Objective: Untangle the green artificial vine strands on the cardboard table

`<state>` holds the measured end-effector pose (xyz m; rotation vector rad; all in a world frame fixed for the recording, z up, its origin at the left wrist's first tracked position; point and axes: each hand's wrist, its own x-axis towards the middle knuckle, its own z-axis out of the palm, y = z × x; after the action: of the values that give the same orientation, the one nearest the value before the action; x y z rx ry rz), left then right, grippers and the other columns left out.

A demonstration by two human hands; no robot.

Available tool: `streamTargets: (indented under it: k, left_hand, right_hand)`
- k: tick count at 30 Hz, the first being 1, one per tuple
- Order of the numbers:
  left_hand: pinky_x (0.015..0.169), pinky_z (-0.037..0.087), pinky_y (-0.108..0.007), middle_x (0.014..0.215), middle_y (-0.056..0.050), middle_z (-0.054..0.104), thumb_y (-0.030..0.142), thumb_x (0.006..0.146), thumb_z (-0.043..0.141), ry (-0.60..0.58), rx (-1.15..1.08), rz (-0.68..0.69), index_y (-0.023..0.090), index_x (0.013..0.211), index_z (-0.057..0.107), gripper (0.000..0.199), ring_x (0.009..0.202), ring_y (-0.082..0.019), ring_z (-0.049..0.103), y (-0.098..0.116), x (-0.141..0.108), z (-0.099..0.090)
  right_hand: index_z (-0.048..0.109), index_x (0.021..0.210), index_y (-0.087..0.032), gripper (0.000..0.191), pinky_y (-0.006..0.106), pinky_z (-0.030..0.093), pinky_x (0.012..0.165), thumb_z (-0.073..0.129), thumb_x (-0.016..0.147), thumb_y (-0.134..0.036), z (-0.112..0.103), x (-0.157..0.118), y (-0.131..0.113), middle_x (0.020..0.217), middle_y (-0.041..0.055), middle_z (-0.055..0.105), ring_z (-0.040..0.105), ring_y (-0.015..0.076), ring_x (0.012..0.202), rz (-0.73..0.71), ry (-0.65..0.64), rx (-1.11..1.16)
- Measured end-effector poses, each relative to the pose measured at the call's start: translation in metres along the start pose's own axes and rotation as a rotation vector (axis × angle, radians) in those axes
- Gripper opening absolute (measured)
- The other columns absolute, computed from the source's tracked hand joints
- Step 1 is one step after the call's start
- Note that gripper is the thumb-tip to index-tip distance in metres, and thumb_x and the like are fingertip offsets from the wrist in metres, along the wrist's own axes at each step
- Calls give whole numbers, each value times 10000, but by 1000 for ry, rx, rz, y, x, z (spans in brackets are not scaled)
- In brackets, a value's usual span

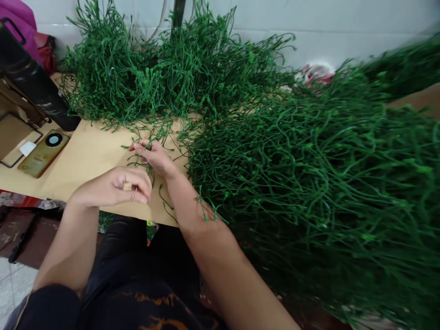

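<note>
My right hand (153,155) reaches onto the tan table (89,151), its fingers curled around a few thin green plastic stems (140,161). Nearer to me, my left hand (129,185) hangs over the table's front edge, thumb and fingertips pressed together; whatever they hold, if anything, is too small to name. Loose stems (165,197) lie just right of my left hand. A small green sprig (206,210) rests on my right forearm. Beside that forearm rises a large heap of green stems (309,160).
Another green heap (165,68) runs along the back by the wall. At the left are a black bottle (37,78), a phone (43,153), a brown bag (15,110) and a magenta bag (20,23). A pink and white item (314,75) sits behind the heaps.
</note>
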<state>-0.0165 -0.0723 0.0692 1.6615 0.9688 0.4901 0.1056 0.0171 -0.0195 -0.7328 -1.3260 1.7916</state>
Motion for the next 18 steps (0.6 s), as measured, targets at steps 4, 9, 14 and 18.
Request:
streamTargets:
  k: [4,9,14,18]
  left_hand:
    - [725,501,-294,786,-60,654,374,686,704,668,30,64,174,740,667,211,756,-167,603,-17,15,-4]
    - [876,486,-347,1160,-103,614,331,682,684,886,267,5,155,1117,594,477,1032,-211,568,-54,32,-24]
    - [824,499,-325,986,-88,680,319,727,611,640,239,-83,114,1136,605,457,838,-175,606,-73,43,-22]
    - [795,477,-287,909,-57,701,320,755,560,697,338,-118,131,1014,667,338,799,-162,597,-84,43,-25]
  right_hand:
    - [540,657,-150,446,190,226,456,735,623,-549,-1,2,4,542,-67,339,295,35,508,-43,-20,54]
    - [497,655,-155,441,185,228,457,737,641,-525,0,5,4,537,-77,335,291,26,495,4,-31,52]
    - [451,610,-160,480,188,241,454,745,616,-540,-1,7,4,528,-79,345,316,23,487,10,-11,61]
    - [530,686,-146,448,182,304,474,719,632,-549,-1,6,3,589,-52,443,397,41,548,48,8,55]
